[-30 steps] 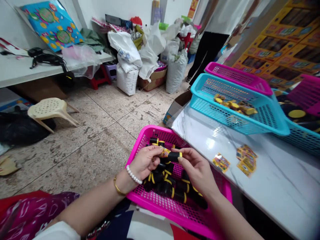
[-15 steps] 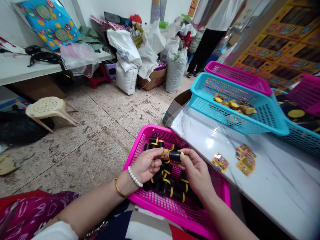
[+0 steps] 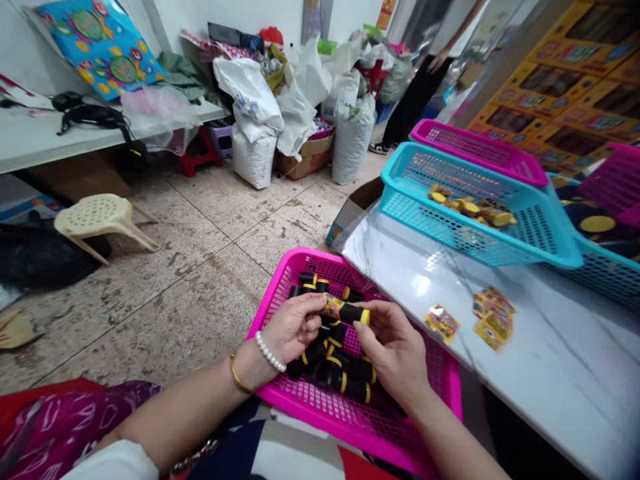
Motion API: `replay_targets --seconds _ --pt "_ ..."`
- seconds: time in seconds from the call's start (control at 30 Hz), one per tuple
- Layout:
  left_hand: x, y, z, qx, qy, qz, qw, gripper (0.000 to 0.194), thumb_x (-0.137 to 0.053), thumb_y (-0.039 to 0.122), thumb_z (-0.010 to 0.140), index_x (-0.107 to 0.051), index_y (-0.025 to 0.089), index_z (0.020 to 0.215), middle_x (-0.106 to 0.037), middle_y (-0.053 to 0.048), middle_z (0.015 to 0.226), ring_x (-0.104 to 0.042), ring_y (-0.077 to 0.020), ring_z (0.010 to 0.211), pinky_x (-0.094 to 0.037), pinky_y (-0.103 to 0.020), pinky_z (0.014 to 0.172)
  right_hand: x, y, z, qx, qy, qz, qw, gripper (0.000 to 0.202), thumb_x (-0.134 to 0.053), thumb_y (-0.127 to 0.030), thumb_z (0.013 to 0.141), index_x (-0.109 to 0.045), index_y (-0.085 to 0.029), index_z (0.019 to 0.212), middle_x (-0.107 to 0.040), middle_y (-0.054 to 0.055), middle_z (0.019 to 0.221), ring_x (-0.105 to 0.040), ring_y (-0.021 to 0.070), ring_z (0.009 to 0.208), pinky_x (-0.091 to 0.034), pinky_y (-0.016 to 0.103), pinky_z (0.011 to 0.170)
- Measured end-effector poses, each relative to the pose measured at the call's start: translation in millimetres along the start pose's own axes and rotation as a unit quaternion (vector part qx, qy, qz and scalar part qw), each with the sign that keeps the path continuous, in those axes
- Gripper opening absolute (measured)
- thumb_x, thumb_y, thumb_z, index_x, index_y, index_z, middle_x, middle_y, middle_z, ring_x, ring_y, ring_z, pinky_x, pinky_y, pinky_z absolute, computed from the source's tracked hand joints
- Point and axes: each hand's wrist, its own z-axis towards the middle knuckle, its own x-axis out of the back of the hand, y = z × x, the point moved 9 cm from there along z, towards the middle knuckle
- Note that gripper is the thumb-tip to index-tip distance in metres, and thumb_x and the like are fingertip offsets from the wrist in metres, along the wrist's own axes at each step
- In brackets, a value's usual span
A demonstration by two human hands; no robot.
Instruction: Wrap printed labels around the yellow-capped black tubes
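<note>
Over a pink basket (image 3: 350, 437), my left hand (image 3: 295, 327) pinches the end of a colourful yellow-orange label (image 3: 332, 306). The label lies against a black cylinder with a yellow end (image 3: 354, 314). My right hand (image 3: 395, 340) grips that cylinder near its yellow end, thumb below and fingers behind. Several similar black cylinders with yellow bands (image 3: 355, 389) lie in the basket underneath, partly hidden by my hands. To the right, a single label (image 3: 442, 323) and a small group of labels (image 3: 493, 319) rest on the white marbled table (image 3: 545, 347).
A blue basket (image 3: 470, 250) with yellow pieces stands on the table, beside another pink basket (image 3: 480, 150). Stacked yellow boxes (image 3: 550, 83) are at the right. A cream stool (image 3: 100, 215) and white sacks (image 3: 253, 150) stand on the floor. Another person's legs (image 3: 413, 97) show behind.
My right fingers have shifted on the cylinder, so more of its yellow end shows. The person in the background has changed posture, and one of their hands now shows.
</note>
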Motion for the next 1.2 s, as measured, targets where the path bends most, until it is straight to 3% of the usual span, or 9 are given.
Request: replay_targets --seconds 0.2,0.33,0.43,0.6,0.7,0.83,1.0,1.1,1.2 --pt "1.6 6.1 -6.8 -0.075 0.024 0.087 0.993 0.026 -0.076 0.029 0.071 -0.060 0.012 0.082 -0.054 0.004 0.049 -0.037 -0.0016 0.035 -0.015 -0.012 0.032 -8.1 2.9 -2.2 0.015 -0.041 -0.023 0.999 0.026 -0.062 -0.022 0.087 -0.056 -0.026 0.112 -0.066 0.006 0.112 -0.067 0.0194 0.098 -0.055 0.035 0.090" --pt "-0.6 13.6 -12.5 -0.089 0.028 0.116 0.989 0.031 -0.078 0.031 0.068 -0.063 0.010 0.084 -0.053 0.003 0.053 -0.039 -0.0023 0.041 -0.018 -0.012 0.034 0.1 3.3 -1.1 0.009 -0.028 0.004 1.000 0.025 -0.063 -0.021 0.086 -0.059 -0.028 0.110 -0.067 0.004 0.106 -0.067 0.0181 0.095 -0.055 0.033 0.088" --pt "-3.4 28.0 -16.0 -0.126 0.024 0.160 0.979 0.038 -0.079 0.030 0.069 -0.064 0.012 0.099 -0.060 0.000 0.070 -0.051 -0.0053 0.055 -0.031 -0.013 0.040 5.9 -1.3 -0.4 0.022 -0.014 0.024 0.999 0.026 -0.064 -0.019 0.085 -0.060 -0.029 0.109 -0.065 0.003 0.106 -0.066 0.0173 0.094 -0.055 0.032 0.087" --pt "-15.3 21.6 -14.9 -0.053 -0.083 0.307 0.947 0.037 -0.078 0.030 0.071 -0.065 0.011 0.101 -0.067 -0.006 0.081 -0.059 -0.0102 0.064 -0.045 -0.020 0.052 -2.9 -22.7 -1.9 0.121 -0.060 -0.083 0.987 0.032 -0.069 -0.016 0.080 -0.066 -0.028 0.109 -0.058 0.005 0.103 -0.061 0.0184 0.095 -0.054 0.031 0.081" --pt "-11.5 16.6 -14.0 -0.024 -0.086 0.335 0.938 0.032 -0.077 0.030 0.072 -0.067 0.010 0.094 -0.068 -0.005 0.076 -0.056 -0.0088 0.057 -0.045 -0.022 0.053 -5.6 -29.8 -3.0 0.155 -0.067 -0.129 0.977 0.032 -0.069 -0.013 0.080 -0.065 -0.026 0.109 -0.061 0.005 0.101 -0.062 0.0173 0.091 -0.053 0.030 0.080" --pt "-18.1 18.3 -13.0 -0.057 -0.083 0.359 0.928 0.030 -0.078 0.029 0.071 -0.070 0.012 0.094 -0.067 -0.004 0.078 -0.056 -0.0076 0.062 -0.044 -0.021 0.059 -7.7 -36.8 -5.3 0.199 -0.065 -0.173 0.962 0.028 -0.071 -0.014 0.079 -0.065 -0.023 0.105 -0.065 0.005 0.096 -0.065 0.0182 0.089 -0.055 0.030 0.078" --pt "-26.6 12.0 -12.7 -0.033 -0.121 0.355 0.927 0.037 -0.072 0.036 0.077 -0.065 0.014 0.105 -0.066 -0.004 0.082 -0.059 -0.0109 0.062 -0.044 -0.023 0.054 -2.9 -39.6 -7.7 0.231 -0.037 -0.186 0.954 0.031 -0.070 -0.012 0.079 -0.068 -0.023 0.108 -0.067 0.008 0.103 -0.066 0.0204 0.095 -0.055 0.033 0.085" --pt "-25.3 18.2 -14.3 -0.094 -0.108 0.376 0.916 0.032 -0.072 0.034 0.078 -0.064 0.015 0.103 -0.065 -0.002 0.080 -0.056 -0.0095 0.060 -0.044 -0.023 0.056 -0.8 -23.4 -1.8 0.160 -0.022 -0.115 0.980 0.025 -0.074 -0.015 0.075 -0.072 -0.024 0.099 -0.070 0.007 0.097 -0.068 0.0208 0.088 -0.057 0.033 0.080" --pt "-30.6 28.3 -18.7 -0.189 -0.105 0.386 0.897 0.025 -0.071 0.029 0.079 -0.064 0.016 0.098 -0.064 -0.001 0.085 -0.058 -0.0094 0.070 -0.045 -0.022 0.064 -3.6 11.1 3.9 -0.020 -0.021 0.039 0.999 0.019 -0.078 -0.025 0.072 -0.071 -0.022 0.090 -0.072 0.004 0.084 -0.069 0.0195 0.075 -0.059 0.032 0.070"
